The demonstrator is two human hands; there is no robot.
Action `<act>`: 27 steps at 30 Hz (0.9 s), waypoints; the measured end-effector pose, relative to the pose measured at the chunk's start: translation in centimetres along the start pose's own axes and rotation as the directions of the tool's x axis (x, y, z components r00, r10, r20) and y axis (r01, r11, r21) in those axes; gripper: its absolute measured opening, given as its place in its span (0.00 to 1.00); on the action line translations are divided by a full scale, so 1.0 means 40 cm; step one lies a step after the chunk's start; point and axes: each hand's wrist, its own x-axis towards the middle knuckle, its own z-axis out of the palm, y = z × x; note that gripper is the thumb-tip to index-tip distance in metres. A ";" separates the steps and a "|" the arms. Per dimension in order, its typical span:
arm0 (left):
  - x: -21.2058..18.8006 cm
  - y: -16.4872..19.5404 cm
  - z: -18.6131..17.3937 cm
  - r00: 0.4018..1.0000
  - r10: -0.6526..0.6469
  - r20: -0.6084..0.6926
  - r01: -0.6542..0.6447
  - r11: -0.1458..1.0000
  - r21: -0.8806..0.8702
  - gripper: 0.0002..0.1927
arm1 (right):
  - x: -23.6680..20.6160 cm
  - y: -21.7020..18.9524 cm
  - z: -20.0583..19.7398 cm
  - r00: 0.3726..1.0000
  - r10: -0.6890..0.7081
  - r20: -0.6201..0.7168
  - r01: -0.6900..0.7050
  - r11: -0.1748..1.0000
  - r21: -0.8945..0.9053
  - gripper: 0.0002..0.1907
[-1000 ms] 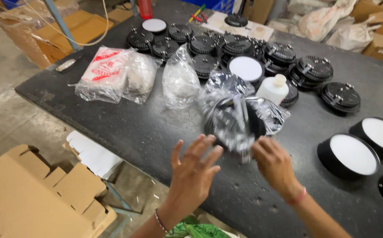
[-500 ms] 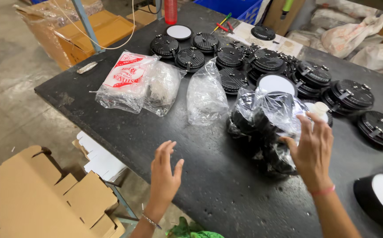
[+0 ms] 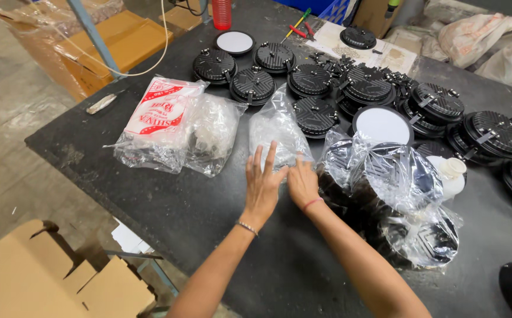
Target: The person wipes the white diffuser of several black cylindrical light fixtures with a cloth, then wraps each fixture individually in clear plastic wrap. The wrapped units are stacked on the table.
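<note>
Clear plastic bag lying on the dark desk, near its front centre. Left hand, fingers spread flat, and right hand, loosely open, both touch its near edge; neither grip encloses it. Bagged black round fixtures lie just right.

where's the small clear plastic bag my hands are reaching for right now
In the head view the small clear bag lies mid-table, just beyond both hands, between the red-printed bag on its left and a black round fixture on its right.

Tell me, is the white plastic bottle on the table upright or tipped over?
Upright: the white bottle stands with its cap on top, beside the bagged black discs.
</note>
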 end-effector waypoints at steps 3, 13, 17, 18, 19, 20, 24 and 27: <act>0.059 -0.032 0.039 0.994 0.094 0.064 -0.097 0.995 0.040 0.14 | 0.049 0.011 0.033 0.966 0.133 0.221 -0.144 0.989 0.036 0.12; 0.139 -0.058 0.089 0.959 0.085 0.270 -0.127 0.982 0.140 0.05 | -0.127 0.005 -0.040 0.949 -0.113 0.294 0.025 0.958 0.286 0.17; 0.110 -0.025 0.102 0.948 0.170 0.270 -0.186 0.982 0.036 0.05 | -0.237 0.084 -0.099 0.927 -0.151 0.344 -0.030 0.883 0.468 0.29; 0.100 -0.018 0.102 0.945 0.163 0.283 -0.182 0.982 0.041 0.06 | -0.257 0.103 -0.103 0.920 -0.158 0.359 -0.044 0.868 0.495 0.30; 0.094 -0.015 0.101 0.943 0.161 0.293 -0.182 0.982 0.046 0.06 | -0.269 0.119 -0.101 0.930 -0.149 0.336 -0.058 0.844 0.534 0.30; 0.088 -0.011 0.098 0.940 0.159 0.301 -0.182 0.982 0.049 0.07 | -0.282 0.136 -0.096 0.940 -0.136 0.313 -0.071 0.819 0.569 0.29; 0.057 -0.025 0.046 0.950 0.205 0.238 -0.144 0.958 -0.249 0.24 | -0.308 0.151 -0.041 0.942 0.156 0.298 -0.325 0.650 0.686 0.26; 0.036 -0.044 -0.010 0.916 0.247 0.317 -0.133 0.931 -0.340 0.31 | -0.313 0.125 -0.004 0.904 0.299 0.305 -0.427 0.656 0.623 0.22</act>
